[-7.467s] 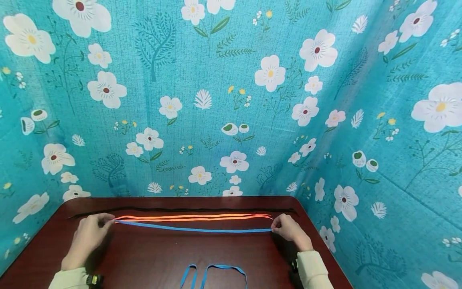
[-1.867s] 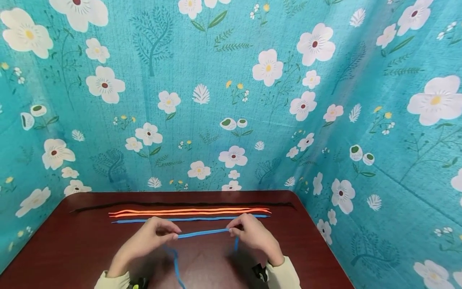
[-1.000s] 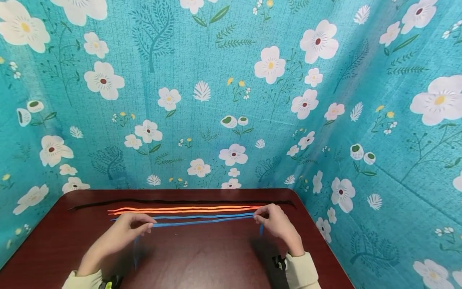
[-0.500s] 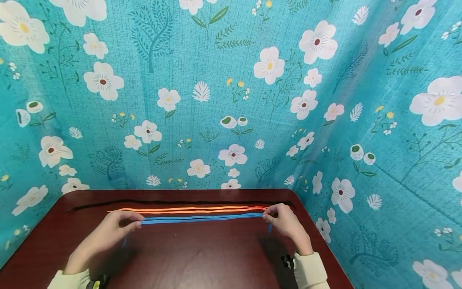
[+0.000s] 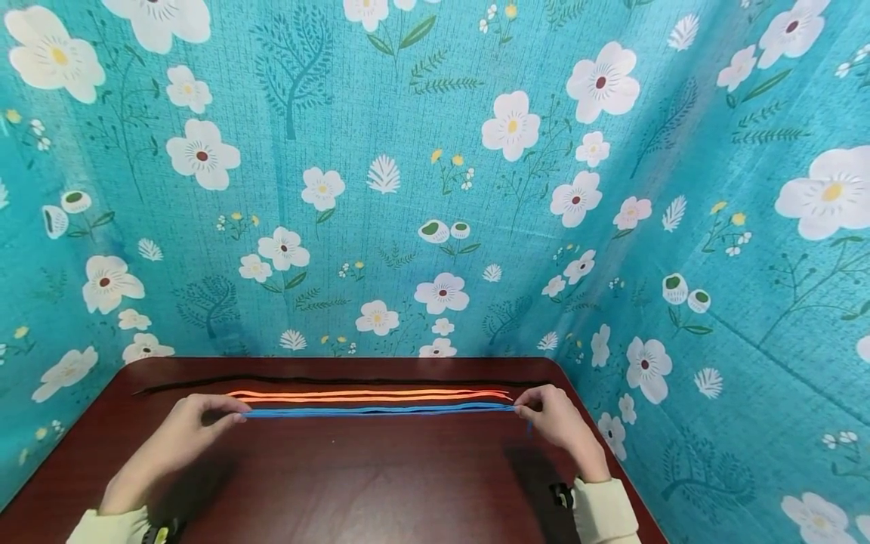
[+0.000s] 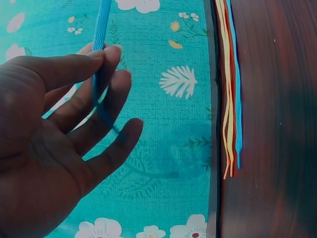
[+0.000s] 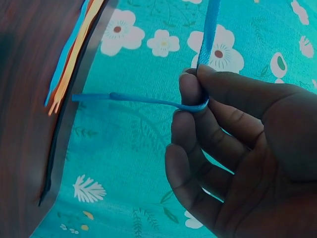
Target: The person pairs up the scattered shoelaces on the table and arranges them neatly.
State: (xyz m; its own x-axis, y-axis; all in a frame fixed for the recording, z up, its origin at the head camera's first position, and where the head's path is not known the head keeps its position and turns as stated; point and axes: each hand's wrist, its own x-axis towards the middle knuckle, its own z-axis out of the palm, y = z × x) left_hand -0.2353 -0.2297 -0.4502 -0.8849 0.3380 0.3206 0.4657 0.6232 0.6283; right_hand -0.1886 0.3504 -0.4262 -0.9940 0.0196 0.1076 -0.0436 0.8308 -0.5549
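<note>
A blue shoelace (image 7: 210,32) is stretched between my two hands above the table. My left hand (image 5: 180,434) pinches it between thumb and index finger near one end, and a short blurred tail hangs past the fingers in the left wrist view. Near the other end my right hand (image 5: 563,427) pinches it the same way, its tipped tail (image 7: 129,97) sticking out sideways. A second blue shoelace (image 6: 237,94) lies on the table. From the head view the two blue laces almost overlap.
Orange shoelaces (image 5: 381,392) lie straight behind the blue ones. A black shoelace (image 5: 381,381) runs along the far edge of the dark red-brown table (image 5: 381,483). Blue flowered cloth (image 5: 381,249) hangs behind and to the right.
My hands have spread apart, drawing out a longer stretch of the held lace, and have moved toward the far laces. Earlier, the other blue lace was in my hands; now it lies down.
</note>
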